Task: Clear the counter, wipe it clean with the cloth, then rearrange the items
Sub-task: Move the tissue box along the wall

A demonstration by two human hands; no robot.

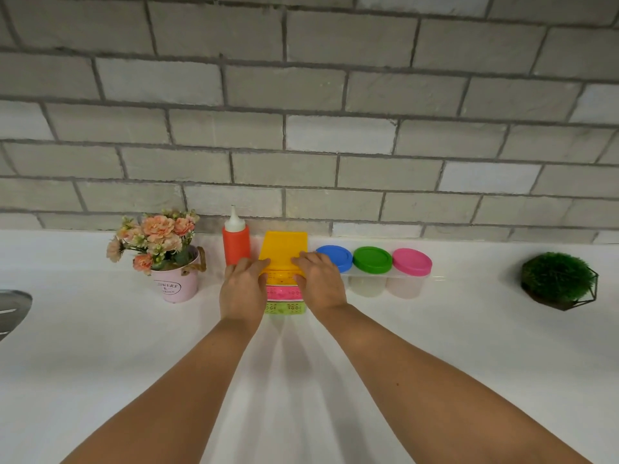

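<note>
Hands meet at a stack [284,252] of three small lidded boxes that stands at the back of the white desk [100,346], close to the grey brick wall [301,128]. The left hand [243,289] holds the stack's left side and the right hand [320,283] its right side, each with fingers curled up onto the near edge of the yellow lid on top. Between the two hands the front of the yellow box shows, with a pink box [284,292] under it and a green box [284,308] at the bottom, resting on the desk. Just left of the stack stands an upright red squeeze bottle [236,247] with a white nozzle, very near the left hand; whether they touch I cannot tell. Further left is a pink flower pot [174,286] with peach blooms. Right of the stack three clear jars sit side by side in a row, capped with a blue lid [335,256], a green lid [372,259] and a pink lid [412,261]; the right hand overlaps the blue-lidded jar's near edge. Well apart at the far right sits a round green plant [557,279] in a wire-framed holder. A grey metal sink [13,306] edge shows at the far left.
</note>
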